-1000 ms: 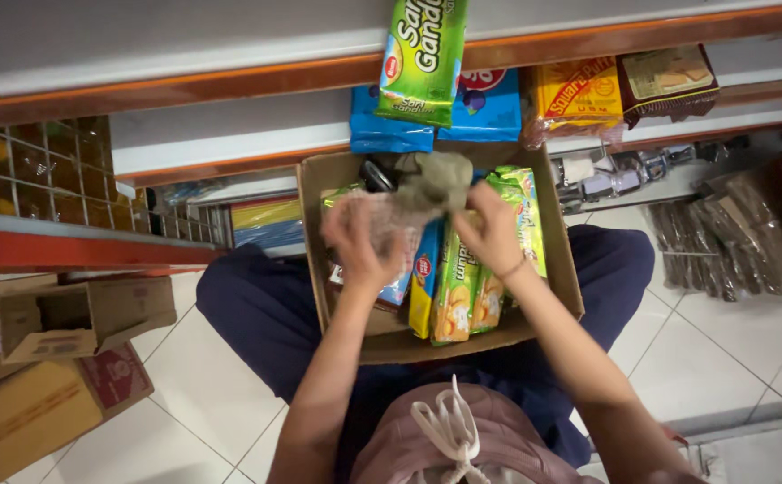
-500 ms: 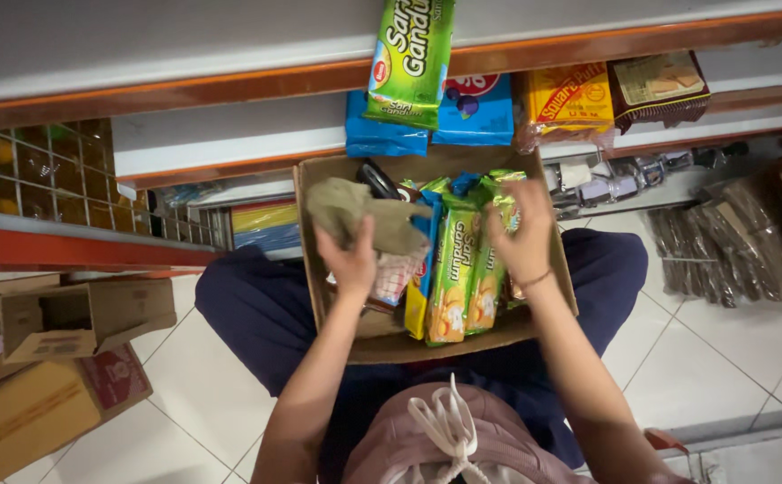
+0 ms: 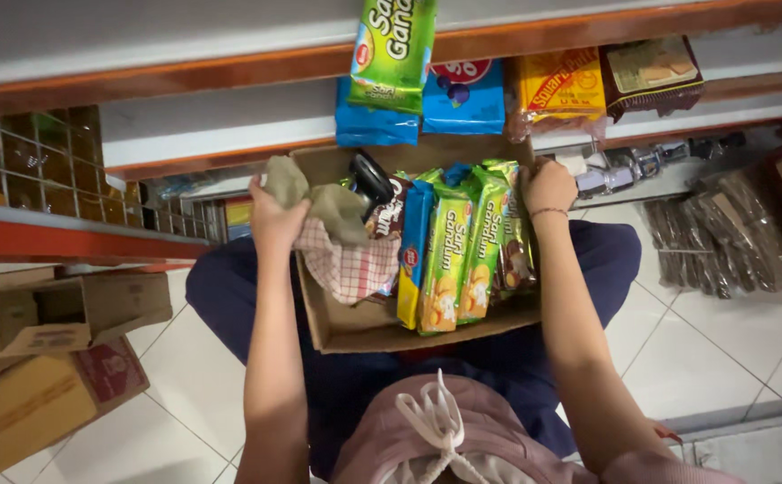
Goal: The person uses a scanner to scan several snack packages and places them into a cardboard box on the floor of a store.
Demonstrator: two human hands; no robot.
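A brown cardboard box (image 3: 355, 330) rests on my lap, holding several upright green and yellow biscuit packs (image 3: 462, 255) and a blue pack. My left hand (image 3: 274, 220) grips an olive and red-checked cloth (image 3: 341, 242) at the box's left wall; the cloth drapes into the box. My right hand (image 3: 548, 186) is closed over the box's far right corner, beside the green packs. A dark object (image 3: 370, 177) lies at the back of the box.
Shelves in front carry a green pack (image 3: 393, 49), blue packs (image 3: 427, 108), a yellow pack (image 3: 557, 90) and a brown pack (image 3: 652, 73). Open cardboard boxes (image 3: 59, 314) stand on the tiled floor at left. Dark wrapped packs (image 3: 722, 233) lie at right.
My left hand carried the cloth from the middle of the box to its left edge. My right hand moved from the biscuit packs to the box's right corner.
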